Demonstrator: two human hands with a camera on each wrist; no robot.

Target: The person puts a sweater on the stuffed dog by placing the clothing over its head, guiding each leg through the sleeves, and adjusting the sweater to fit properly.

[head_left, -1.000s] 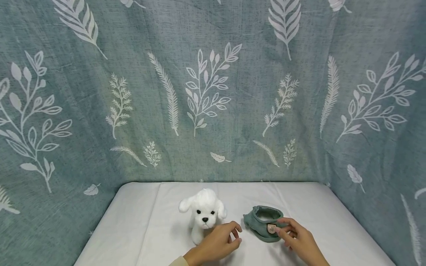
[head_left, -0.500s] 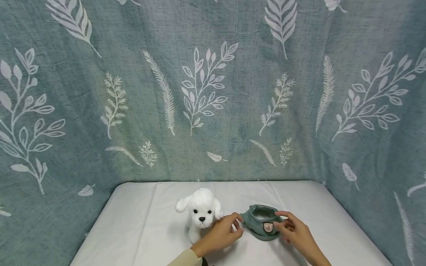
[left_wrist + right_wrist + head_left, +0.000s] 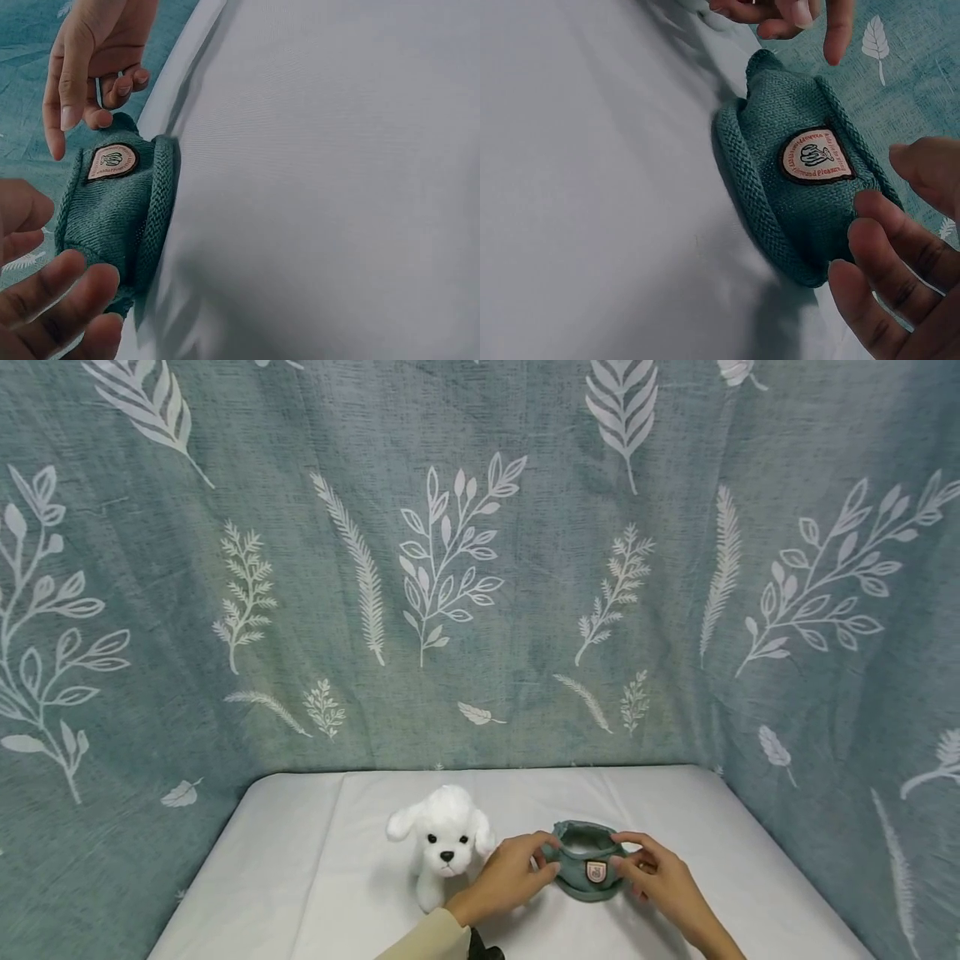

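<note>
A small green knitted sweater (image 3: pixel 587 864) is set on the white table (image 3: pixel 300 893), just right of a toy dog (image 3: pixel 441 843). Its opening faces up, its badge (image 3: pixel 596 871) toward the person. It is pinched at either end by the left hand (image 3: pixel 510 875) and right hand (image 3: pixel 660 881), fingers curled.

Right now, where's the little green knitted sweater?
In the head view the green sweater lies on the white table, right of the plush dog, between the left hand and right hand.

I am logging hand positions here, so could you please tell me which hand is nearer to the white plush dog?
Left. The left hand lies between the white plush dog and the green knitted garment; the right hand is beyond the garment's far side.
</note>
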